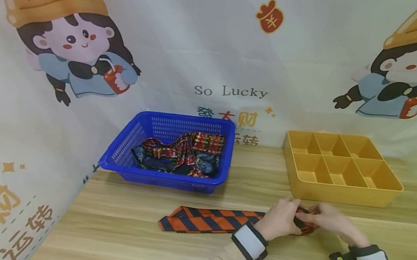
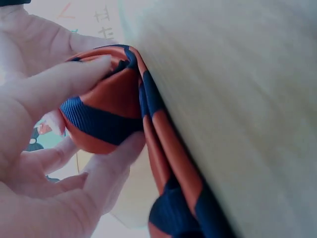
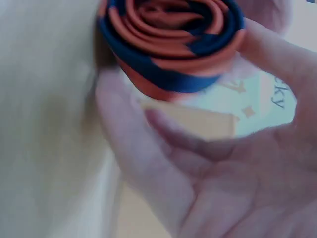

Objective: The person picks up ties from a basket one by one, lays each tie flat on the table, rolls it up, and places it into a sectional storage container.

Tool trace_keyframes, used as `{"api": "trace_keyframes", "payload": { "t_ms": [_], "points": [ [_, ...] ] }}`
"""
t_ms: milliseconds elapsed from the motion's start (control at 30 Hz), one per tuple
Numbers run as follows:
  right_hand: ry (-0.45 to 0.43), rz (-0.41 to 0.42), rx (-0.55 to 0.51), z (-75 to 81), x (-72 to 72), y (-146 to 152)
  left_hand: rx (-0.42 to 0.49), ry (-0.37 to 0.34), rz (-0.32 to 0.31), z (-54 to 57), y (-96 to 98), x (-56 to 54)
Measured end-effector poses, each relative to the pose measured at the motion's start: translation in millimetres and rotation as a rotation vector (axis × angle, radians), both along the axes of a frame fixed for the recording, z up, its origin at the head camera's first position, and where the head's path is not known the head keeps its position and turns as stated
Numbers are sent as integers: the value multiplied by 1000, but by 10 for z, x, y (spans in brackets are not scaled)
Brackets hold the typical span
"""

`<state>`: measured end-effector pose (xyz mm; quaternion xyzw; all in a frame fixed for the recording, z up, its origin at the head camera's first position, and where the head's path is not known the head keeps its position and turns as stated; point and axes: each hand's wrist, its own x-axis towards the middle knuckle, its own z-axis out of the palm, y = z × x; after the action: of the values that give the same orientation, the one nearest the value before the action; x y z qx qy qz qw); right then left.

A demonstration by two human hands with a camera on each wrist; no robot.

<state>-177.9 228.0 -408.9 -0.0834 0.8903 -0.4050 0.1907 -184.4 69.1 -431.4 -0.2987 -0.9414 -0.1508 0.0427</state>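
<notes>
An orange and navy checked-striped necktie [image 1: 211,220] lies lengthwise on the table, its pointed end toward the left. Its other end is wound into a coil, whose spiral layers show in the right wrist view. My left hand [image 1: 277,219] grips the coil, thumb and fingers on its sides, as the left wrist view shows. On the coil's right side, my right hand [image 1: 335,221] holds it between thumb and fingers; its thumb [image 3: 129,124] lies low beside the roll. The flat length of the tie runs out from under the coil past my left hand.
A blue plastic basket [image 1: 122,172] at the back left holds several patterned fabric pieces, plaid and dark. At the back right stands a yellow box [image 1: 343,194] with several compartments, just beyond my hands. A printed cloth [image 1: 298,62] hangs behind the wooden table [image 1: 128,247].
</notes>
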Motion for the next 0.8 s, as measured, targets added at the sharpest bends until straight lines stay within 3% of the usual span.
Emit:
{"api": "trace_keyframes", "payload": {
  "t_ms": [133,233,367,467,533,700,800],
  "points": [
    [16,10,-4,-35,-16,-34,-9,-9,43,14,10,24],
    [79,-29,52,-54,-7,-110,-11,-23,51,20,-5,49],
    [179,-89,178,-73,8,-229,-1,35,34,40,-21,59],
    [208,-95,199,-84,7,-257,25,64,40,79,-24,46],
    [168,-57,145,-81,-5,-227,34,32,57,111,-28,39],
    [-50,104,-86,-76,-61,-87,47,-112,101,124,-56,23],
    [-125,136,-171,-100,-81,-36,87,-163,95,101,-84,14]
  ]
}}
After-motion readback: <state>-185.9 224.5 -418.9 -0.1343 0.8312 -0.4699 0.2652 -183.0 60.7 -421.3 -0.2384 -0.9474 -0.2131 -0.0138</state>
